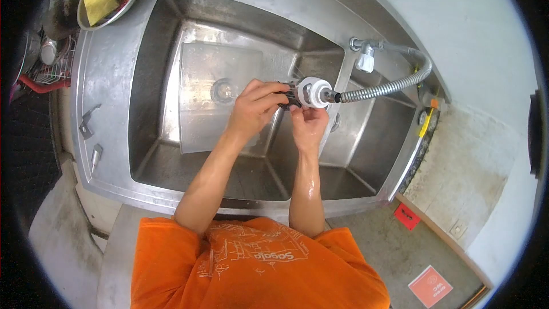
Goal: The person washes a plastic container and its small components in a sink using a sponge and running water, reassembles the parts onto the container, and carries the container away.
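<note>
Both hands are together over the divider of a steel double sink (171, 8). My left hand (256, 103) is closed around a small black object (286, 96), whose kind I cannot make out. Against the object's lower end, my right hand (309, 123) pinches it with its fingertips. Directly over the object hangs a white tap head (314, 92) at the end of a ribbed metal hose (383, 87), partly covering it. Fine streaks of water show beside the tap head, and my right forearm is wet.
A pale translucent board (197, 74) lies in the left basin. A metal bowl (86, 23) with yellow sponges (99, 1) stands at the upper left. Two small metal pieces, one a bracket (87, 123), rest on the left rim. The tap valve (365, 60) is mounted at the back right.
</note>
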A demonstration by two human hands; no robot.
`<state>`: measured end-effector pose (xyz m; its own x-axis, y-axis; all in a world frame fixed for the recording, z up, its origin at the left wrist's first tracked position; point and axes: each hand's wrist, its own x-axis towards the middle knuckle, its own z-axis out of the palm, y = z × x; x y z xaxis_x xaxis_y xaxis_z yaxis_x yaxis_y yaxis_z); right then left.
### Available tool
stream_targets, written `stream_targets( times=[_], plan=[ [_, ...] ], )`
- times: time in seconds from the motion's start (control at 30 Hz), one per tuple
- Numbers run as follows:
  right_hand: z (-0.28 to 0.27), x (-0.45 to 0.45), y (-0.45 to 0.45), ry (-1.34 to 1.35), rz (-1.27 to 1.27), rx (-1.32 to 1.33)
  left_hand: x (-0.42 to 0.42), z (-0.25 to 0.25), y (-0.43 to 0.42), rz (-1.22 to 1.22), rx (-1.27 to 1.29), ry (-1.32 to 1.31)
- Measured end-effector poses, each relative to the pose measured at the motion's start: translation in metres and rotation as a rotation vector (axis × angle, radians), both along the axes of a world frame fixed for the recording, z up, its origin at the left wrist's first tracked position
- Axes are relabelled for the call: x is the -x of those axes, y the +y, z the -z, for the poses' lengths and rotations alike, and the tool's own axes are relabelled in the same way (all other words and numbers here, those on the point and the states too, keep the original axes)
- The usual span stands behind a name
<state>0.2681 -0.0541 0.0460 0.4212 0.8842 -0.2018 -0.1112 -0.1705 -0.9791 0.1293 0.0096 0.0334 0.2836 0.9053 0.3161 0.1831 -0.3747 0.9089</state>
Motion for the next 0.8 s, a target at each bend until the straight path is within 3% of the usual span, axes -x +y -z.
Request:
stream_targets(
  times=[0.17, 0.27, 0.37, 0.57, 0.8],
  plan=[
    [-0.004, 0.009, -0.006, 0.042, 0.000, -0.102, 0.014, -0.002, 0.001, 0.035, -0.050, 0.021],
    [-0.020, 0.025, -0.008, 0.076, -0.073, -0.186, 0.030, -0.008, -0.015, -0.049, 0.075, -0.071],
    [-0.040, 0.048, -0.006, 0.023, -0.139, -0.315, 0.044, -0.024, -0.027, -0.183, 0.152, -0.356],
    [-0.072, 0.079, -0.006, 0.074, -0.162, -0.310, 0.077, -0.062, -0.036, -0.252, 0.072, -0.246],
    [-0.085, 0.098, -0.004, 0.084, -0.189, -0.362, 0.096, -0.077, -0.044, -0.210, 0.184, -0.434]
  ],
)
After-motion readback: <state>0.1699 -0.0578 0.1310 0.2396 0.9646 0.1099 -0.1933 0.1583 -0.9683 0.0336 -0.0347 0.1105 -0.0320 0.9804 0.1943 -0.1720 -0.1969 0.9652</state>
